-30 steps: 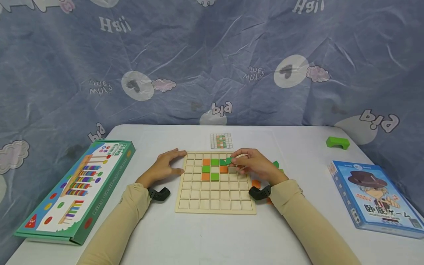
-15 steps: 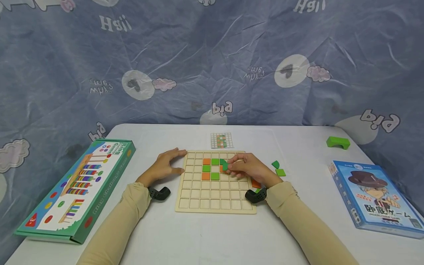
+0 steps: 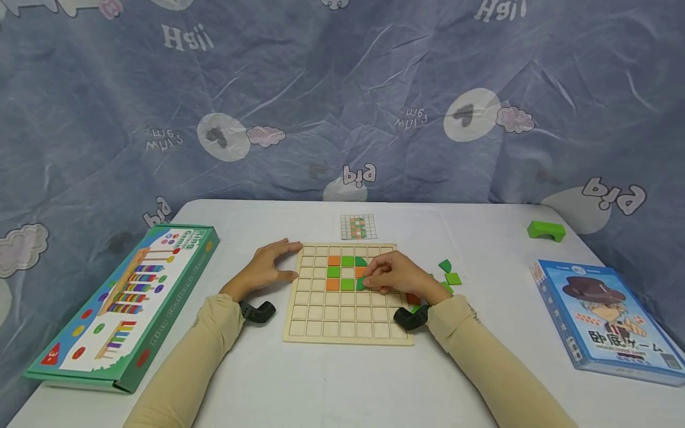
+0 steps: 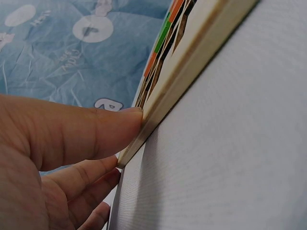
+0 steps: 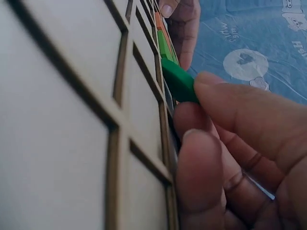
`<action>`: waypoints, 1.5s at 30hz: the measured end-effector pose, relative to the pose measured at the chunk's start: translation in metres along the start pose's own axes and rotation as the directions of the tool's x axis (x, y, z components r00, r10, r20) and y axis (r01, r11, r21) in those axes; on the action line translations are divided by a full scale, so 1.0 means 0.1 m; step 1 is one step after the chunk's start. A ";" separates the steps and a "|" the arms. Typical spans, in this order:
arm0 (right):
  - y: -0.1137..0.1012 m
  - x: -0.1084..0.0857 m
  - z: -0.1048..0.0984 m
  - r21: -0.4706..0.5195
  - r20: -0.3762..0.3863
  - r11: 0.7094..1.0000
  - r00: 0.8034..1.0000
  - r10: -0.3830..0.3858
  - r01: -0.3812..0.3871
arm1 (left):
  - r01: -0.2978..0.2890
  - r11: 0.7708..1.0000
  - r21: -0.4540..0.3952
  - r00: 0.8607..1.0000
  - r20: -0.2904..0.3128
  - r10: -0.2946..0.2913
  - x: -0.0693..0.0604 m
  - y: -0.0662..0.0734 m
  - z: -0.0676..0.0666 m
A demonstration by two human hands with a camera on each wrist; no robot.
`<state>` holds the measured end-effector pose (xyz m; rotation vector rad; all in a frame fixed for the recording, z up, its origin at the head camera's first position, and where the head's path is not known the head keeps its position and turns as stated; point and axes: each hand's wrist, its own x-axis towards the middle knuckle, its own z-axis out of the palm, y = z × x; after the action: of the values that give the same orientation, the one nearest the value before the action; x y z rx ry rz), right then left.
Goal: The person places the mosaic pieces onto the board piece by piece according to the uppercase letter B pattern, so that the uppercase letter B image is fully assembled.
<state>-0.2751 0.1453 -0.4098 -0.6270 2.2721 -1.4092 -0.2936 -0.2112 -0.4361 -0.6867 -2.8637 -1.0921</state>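
A wooden grid board [image 3: 321, 315] lies on the table with orange and green square tiles [image 3: 347, 285] in some cells. My left hand [image 3: 262, 270] rests against the board's left edge, thumb and fingertips touching its side; the left wrist view shows the thumb [image 4: 96, 132] on the rim. Over the board's right part, my right hand [image 3: 398, 274] pinches a dark green rounded piece [image 5: 178, 80] between thumb and finger, at the cell right of the lower green tile. Another dark green rounded piece [image 3: 361, 261] sits in the top row.
A small pattern card [image 3: 358, 227] lies behind the board. Loose green pieces [image 3: 453, 279] and orange ones lie right of it, partly behind my right hand. A long green box [image 3: 128, 309] stands left, a blue box [image 3: 610, 321] right, a green arch block [image 3: 546, 230] at the back right.
My right hand has moved left and toward me with the dark green piece, from the upper rows to the row of the lower green tile. My left hand has stayed still.
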 end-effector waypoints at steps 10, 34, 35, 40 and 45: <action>-0.05 -0.03 0.03 -0.117 -0.036 0.992 0.998 -0.043 0.038 | -0.007 1.000 0.010 1.000 0.002 0.007 0.02 0.00 0.00; -0.18 -0.23 -0.05 0.154 0.005 0.988 1.000 -0.009 0.008 | -0.002 1.000 0.001 1.000 0.011 0.002 -0.01 0.01 -0.01; -0.20 -0.26 -0.06 0.163 0.001 0.987 1.000 0.001 -0.001 | -0.003 1.000 0.002 1.000 0.011 0.003 -0.02 0.02 -0.01; -0.19 -0.47 -0.13 0.172 -0.017 0.984 0.999 0.041 -0.037 | 0.003 1.000 0.001 1.000 0.010 -0.003 -0.02 0.03 -0.02; -0.12 -0.66 -0.20 0.115 -0.018 0.993 0.999 0.031 -0.029 | -0.003 1.000 0.006 1.000 0.007 0.003 -0.02 0.02 -0.01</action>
<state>-0.2298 0.1921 -0.3842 -0.5432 2.1876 -1.5246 -0.2916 -0.2113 -0.4338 -0.6955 -2.8698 -1.0827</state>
